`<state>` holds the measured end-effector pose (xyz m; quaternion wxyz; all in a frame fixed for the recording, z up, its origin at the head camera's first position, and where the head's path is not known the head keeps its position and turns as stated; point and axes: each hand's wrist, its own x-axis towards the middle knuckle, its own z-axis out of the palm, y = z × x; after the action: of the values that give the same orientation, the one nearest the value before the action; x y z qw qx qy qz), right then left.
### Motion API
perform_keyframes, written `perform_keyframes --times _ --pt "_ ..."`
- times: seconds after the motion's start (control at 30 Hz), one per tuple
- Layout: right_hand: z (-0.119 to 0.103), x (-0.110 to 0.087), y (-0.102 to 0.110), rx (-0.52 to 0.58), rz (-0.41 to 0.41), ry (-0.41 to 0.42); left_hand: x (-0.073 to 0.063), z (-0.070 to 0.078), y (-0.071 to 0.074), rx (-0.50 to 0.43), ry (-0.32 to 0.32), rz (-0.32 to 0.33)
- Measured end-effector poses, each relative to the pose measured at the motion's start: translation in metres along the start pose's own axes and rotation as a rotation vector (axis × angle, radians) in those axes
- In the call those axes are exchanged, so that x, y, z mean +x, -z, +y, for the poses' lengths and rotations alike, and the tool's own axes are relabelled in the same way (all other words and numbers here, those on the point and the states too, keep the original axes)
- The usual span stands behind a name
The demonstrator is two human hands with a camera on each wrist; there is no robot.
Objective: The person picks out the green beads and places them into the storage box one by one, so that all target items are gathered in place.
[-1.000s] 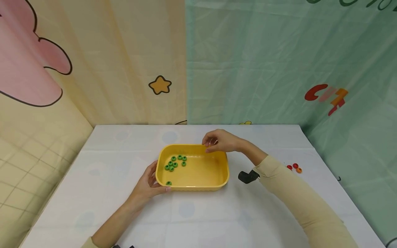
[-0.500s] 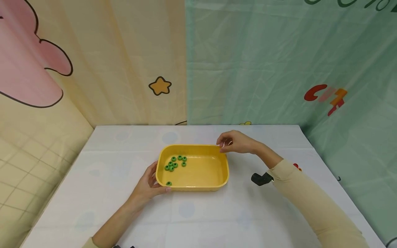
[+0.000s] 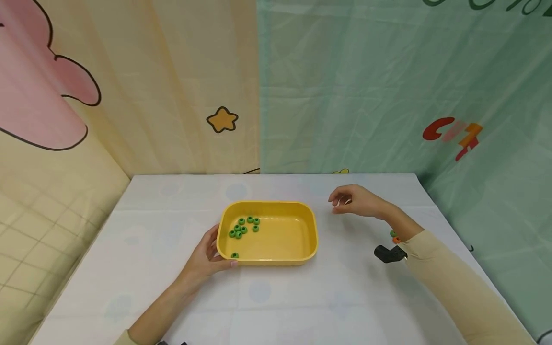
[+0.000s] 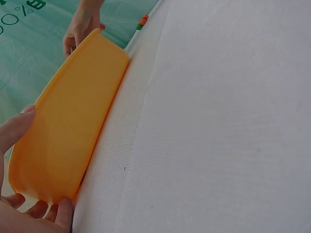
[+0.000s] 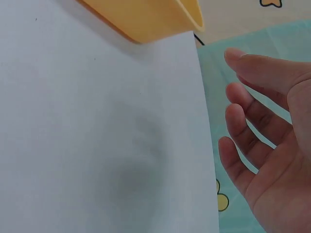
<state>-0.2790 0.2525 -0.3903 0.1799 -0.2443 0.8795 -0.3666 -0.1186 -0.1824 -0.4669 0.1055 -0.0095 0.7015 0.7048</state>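
A yellow rectangular tray [image 3: 282, 242] sits at the middle of the white table, with several green beads [image 3: 243, 229] grouped in its left half. One green bead [image 3: 235, 255] lies apart by the front wall. My left hand [image 3: 201, 261] grips the tray's left end, thumb on the front rim and fingers along the side; the left wrist view shows its fingertips [image 4: 63, 208] against the tray's outer wall [image 4: 68, 116]. Right of the tray, my right hand [image 3: 358, 200] hovers above the table. Its fingers are loosely curled in the right wrist view, with nothing between thumb [image 5: 262, 70] and fingers.
Beside the right sleeve [image 3: 453, 282], a green bead [image 3: 393, 233] and an orange bead [image 3: 396, 240] show on the table, partly hidden by the arm. A black wrist mount [image 3: 388, 254] sticks out below that forearm. Printed curtains [image 3: 336, 86] stand behind the table.
My right hand has moved right, from over the tray's back right rim to beside the tray. Its arm now covers the red beads and uncovers a green one. The left hand and tray stay put.
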Motion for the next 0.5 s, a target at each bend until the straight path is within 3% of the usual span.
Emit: perform_keyframes --times 0.5 --pt "0.056 -0.056 0.032 -0.051 0.128 -0.092 0.001 -0.002 0.004 -0.003 0.003 0.003"
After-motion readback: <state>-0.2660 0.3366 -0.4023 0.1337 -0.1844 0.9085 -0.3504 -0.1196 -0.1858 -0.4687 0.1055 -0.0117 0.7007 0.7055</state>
